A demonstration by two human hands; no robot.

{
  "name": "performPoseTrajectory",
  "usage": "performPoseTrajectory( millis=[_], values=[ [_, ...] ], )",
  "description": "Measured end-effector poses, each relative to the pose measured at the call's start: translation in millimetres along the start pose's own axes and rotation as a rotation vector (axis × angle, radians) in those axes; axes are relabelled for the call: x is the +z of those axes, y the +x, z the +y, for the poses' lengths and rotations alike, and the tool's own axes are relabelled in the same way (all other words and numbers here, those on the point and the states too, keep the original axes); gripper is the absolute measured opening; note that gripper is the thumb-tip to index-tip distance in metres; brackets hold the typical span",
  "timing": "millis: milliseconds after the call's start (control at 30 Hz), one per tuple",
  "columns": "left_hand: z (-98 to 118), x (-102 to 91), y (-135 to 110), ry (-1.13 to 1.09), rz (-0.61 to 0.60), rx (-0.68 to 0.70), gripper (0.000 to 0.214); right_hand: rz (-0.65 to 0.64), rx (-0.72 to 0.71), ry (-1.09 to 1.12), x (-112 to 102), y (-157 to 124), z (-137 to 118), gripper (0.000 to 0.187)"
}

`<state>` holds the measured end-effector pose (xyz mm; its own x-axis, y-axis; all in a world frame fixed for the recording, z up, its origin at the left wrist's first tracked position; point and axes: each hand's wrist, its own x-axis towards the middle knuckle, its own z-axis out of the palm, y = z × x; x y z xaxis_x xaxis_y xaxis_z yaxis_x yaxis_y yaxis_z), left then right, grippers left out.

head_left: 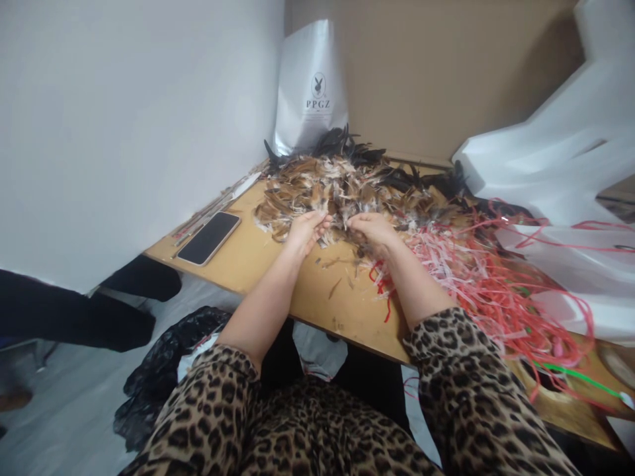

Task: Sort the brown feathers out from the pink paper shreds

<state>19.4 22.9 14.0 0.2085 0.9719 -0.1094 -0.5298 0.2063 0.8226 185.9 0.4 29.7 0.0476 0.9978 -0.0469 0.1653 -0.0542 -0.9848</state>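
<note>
A broad pile of brown, white and black feathers (292, 192) covers the back of the wooden table (248, 261). At its front edge, my left hand (308, 231) pinches a feather between thumb and fingers. Just to the right, my right hand (370, 228) is closed in a pinch on a small feather too. The fingertips of both hands face each other with a narrow gap between them. The fine ends of what they hold blend into the pile behind.
A phone (208, 238) lies at the table's left, near thin sticks. Tangled red and pink strips (486, 291) heap at the right beside white plastic sheeting (546, 152). A white printed bag (312, 86) stands behind the feathers. A black plastic bag (163, 370) rests on the floor.
</note>
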Motion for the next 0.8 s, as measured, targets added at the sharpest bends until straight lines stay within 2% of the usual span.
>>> performPoseTrajectory(
  millis=[67,133,367,600,700,800],
  values=[
    [-1.3,1.9,-1.7,0.013,-0.028,-0.041,0.006,0.019,-0.072,0.144,3.2,1.5,-0.8,0.018],
    [-2.9,3.9,-3.2,0.033,-0.050,-0.075,0.007,0.065,-0.141,0.191,9.2,1.4,-1.6,0.021],
    [-6.8,8.4,-6.1,0.029,-0.071,-0.119,0.009,0.128,-0.255,0.147,29.0,-7.7,-5.2,0.021],
    [-7.1,8.5,-6.1,0.030,-0.085,-0.114,0.008,0.216,-0.326,0.058,31.7,-4.6,1.3,0.021],
    [-6.9,8.0,-6.2,0.049,-0.099,-0.096,0.008,0.214,-0.351,0.049,31.6,-3.4,2.9,0.020],
    [-6.0,8.4,-7.1,0.101,-0.099,-0.071,0.010,0.193,-0.312,0.071,31.1,-5.5,-0.6,0.022]
  ],
)
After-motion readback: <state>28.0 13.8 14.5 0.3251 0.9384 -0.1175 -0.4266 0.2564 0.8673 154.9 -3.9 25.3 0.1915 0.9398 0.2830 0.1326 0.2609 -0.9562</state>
